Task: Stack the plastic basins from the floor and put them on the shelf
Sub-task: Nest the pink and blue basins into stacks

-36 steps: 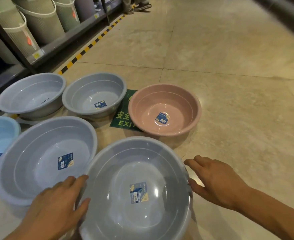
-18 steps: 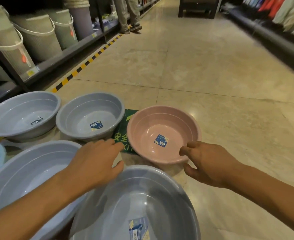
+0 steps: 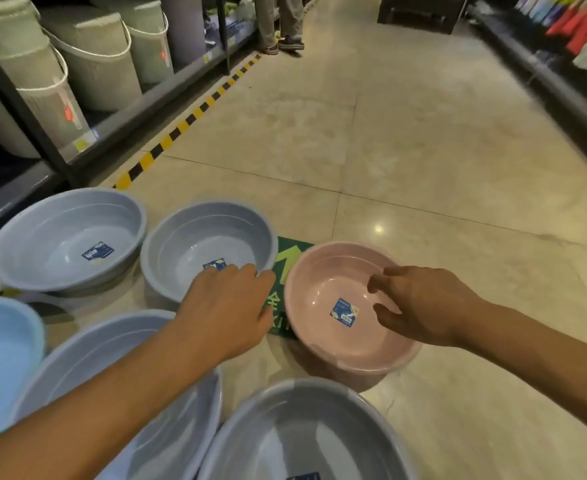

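A pink basin (image 3: 323, 271) sits on the floor ahead of me. My right hand (image 3: 420, 303) hovers over its right side, fingers apart, holding nothing. My left hand (image 3: 229, 306) reaches between the pink basin and a grey basin (image 3: 195, 237), fingers spread near that basin's front rim. Another grey basin (image 3: 60, 226) lies further left, two large grey basins (image 3: 112, 344) (image 3: 305, 420) are close to me, and a light blue basin (image 3: 4, 337) is at the left edge. The shelf (image 3: 125, 116) runs along the left.
Ribbed bins (image 3: 91, 60) stand on the shelf. A green floor sign (image 3: 286, 252) lies between the grey and pink basins. A yellow-black stripe (image 3: 181, 128) marks the shelf's foot. A person's legs (image 3: 281, 26) stand far up the aisle. Goods line the right (image 3: 583, 32).
Both hands left the near grey basin and moved forward to the pink basin. My view lifted, showing more of the aisle.
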### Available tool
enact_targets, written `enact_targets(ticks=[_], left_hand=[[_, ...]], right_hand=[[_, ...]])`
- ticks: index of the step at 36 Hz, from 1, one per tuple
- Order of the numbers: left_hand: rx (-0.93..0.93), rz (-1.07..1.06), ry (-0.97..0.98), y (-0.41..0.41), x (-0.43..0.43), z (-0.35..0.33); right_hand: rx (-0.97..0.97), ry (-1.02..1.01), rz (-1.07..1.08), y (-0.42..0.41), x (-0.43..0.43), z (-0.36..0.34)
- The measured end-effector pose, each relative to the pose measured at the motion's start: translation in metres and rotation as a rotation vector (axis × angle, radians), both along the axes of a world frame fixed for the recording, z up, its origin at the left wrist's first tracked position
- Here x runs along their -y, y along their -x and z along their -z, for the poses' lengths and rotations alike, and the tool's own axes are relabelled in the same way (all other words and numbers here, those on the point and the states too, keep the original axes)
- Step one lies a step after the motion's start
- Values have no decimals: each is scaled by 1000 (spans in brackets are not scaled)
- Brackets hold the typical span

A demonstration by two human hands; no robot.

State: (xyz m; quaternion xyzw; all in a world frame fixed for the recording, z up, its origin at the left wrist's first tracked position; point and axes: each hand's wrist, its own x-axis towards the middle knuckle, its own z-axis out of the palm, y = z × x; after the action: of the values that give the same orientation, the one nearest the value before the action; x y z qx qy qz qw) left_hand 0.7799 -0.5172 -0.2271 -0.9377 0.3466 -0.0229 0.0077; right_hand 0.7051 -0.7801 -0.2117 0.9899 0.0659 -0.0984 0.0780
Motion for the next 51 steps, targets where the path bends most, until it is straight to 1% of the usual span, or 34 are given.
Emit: enact_targets(ticks=[4, 9, 10, 15, 18, 21, 23, 26, 29, 33, 36, 37, 39, 42, 46, 51], left_hand=[[4, 2, -63, -16, 27, 19], [17, 53, -84, -27, 58, 46], [-3, 42, -95, -28, 66, 50], [26, -30, -162, -34, 102, 75], [-52, -84, -226, -39, 118, 92], [-60, -155, -244, -48, 126, 111], [-64, -216, -223, -52, 127, 125], [-123, -332, -96, -47, 122, 143], [-250, -510, -27, -31, 120, 166], [-283, -607, 114, -7, 119, 194], [-461, -719, 258, 6, 124, 193], [-483, -728, 279, 9, 126, 195], [-453, -726, 331, 12, 126, 199], [-476, -746, 349, 11, 120, 201], [-424, -724, 442, 12, 105, 184], [-260, -664, 369, 18, 84, 146]], right_hand=[[3, 11, -12, -14, 20, 22], [-14, -8, -15, -28, 59, 55], [-11, -10, -5, -30, 69, 62], [-23, -47, 64, -33, 126, 95], [-12, -72, 98, -37, 161, 116], [19, -90, 109, -48, 192, 138], [38, -111, 114, -57, 209, 154], [41, -169, 107, -66, 224, 177], [-33, -265, 105, -74, 231, 193], [-76, -423, 92, -84, 233, 208], [-72, -474, 73, -90, 230, 210], [-58, -478, 70, -92, 230, 211], [-39, -475, 66, -95, 228, 213], [-12, -482, 65, -96, 227, 213], [68, -487, 36, -95, 216, 201], [145, -547, -16, -88, 201, 163]])
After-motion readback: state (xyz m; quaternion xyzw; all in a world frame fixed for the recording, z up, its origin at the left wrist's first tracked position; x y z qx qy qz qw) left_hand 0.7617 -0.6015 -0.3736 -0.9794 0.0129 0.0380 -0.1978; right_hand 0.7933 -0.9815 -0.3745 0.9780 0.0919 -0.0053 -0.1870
